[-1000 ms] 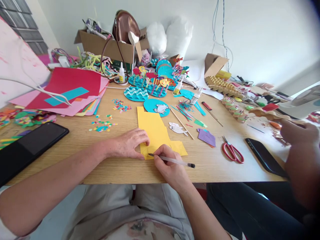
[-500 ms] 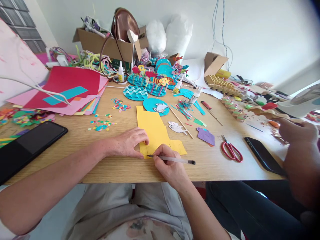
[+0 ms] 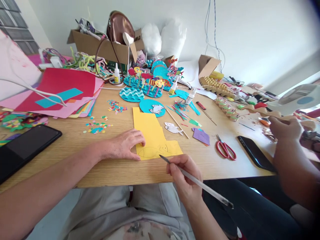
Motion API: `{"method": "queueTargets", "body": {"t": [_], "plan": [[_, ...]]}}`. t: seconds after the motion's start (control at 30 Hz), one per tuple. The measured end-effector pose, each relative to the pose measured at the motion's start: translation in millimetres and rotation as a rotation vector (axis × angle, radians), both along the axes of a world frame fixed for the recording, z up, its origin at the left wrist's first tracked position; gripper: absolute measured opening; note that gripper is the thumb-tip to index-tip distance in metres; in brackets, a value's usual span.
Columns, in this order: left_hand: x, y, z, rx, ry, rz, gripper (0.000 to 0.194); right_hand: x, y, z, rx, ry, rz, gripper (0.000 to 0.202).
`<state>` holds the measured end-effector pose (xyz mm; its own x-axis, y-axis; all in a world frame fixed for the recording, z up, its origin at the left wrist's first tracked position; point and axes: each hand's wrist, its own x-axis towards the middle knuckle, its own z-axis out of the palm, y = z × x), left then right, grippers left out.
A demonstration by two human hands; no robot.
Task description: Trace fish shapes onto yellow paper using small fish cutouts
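A sheet of yellow paper [image 3: 149,128] lies before me, with pencil-thin fish outlines along its near edge. My left hand [image 3: 127,144] rests on the paper's left side, fingers apart and slightly curled, pressing it to the table. In my right hand [image 3: 186,175] is a pen [image 3: 197,181] with a pale, clear barrel. Its tip is at the paper's near edge, to the right of the larger outline; whether it touches cannot be made out. Two white paper fish [image 3: 173,128] and a thin wooden stick [image 3: 177,123] lie just beyond the paper's right side.
Red-handled scissors [image 3: 225,150] and a black phone [image 3: 255,153] lie to the right, near another person's hand [image 3: 286,130]. Another phone [image 3: 30,150] is at left. Behind are a blue disc [image 3: 146,106], glue bottles [image 3: 117,75], paper sheets [image 3: 67,80] and confetti [image 3: 97,127].
My right hand has moved right and toward me with the pen, uncovering more of the drawn fish outline. My left hand stays on the paper. The whole view has shifted slightly.
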<state>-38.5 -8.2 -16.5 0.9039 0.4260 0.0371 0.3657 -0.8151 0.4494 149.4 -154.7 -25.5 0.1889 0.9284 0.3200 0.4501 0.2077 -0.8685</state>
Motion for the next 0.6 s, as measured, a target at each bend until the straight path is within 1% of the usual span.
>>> {"method": "queueTargets", "body": {"t": [0.07, 0.13, 0.23, 0.33, 0.4, 0.5, 0.6], "plan": [[0.1, -0.1, 0.1, 0.003, 0.004, -0.003, 0.035, 0.1, 0.6, -6.3, -0.014, -0.055, -0.013, 0.005], [0.3, 0.1, -0.4, 0.005, 0.008, -0.005, 0.035, -2.3, 3.5, -9.2, -0.042, -0.099, -0.007, 0.006], [0.6, 0.5, -1.7, 0.011, 0.007, -0.006, 0.035, -7.9, 9.7, -5.8, -0.094, -0.121, 0.038, 0.007], [1.0, 0.0, -1.3, 0.012, 0.020, -0.001, 0.036, -12.4, 15.7, 0.5, -0.138, -0.090, 0.100, 0.007], [1.2, -0.8, 0.5, 0.005, 0.036, 0.005, 0.036, -13.7, 18.9, 2.8, -0.151, -0.069, 0.113, 0.007], [1.3, -1.9, 3.7, -0.005, 0.062, 0.015, 0.036, -14.2, 21.9, 2.7, -0.168, -0.071, 0.103, 0.007], [1.0, -2.0, 4.6, -0.008, 0.065, 0.019, 0.037, -14.7, 22.9, -0.3, -0.195, -0.080, 0.130, 0.009]]}}
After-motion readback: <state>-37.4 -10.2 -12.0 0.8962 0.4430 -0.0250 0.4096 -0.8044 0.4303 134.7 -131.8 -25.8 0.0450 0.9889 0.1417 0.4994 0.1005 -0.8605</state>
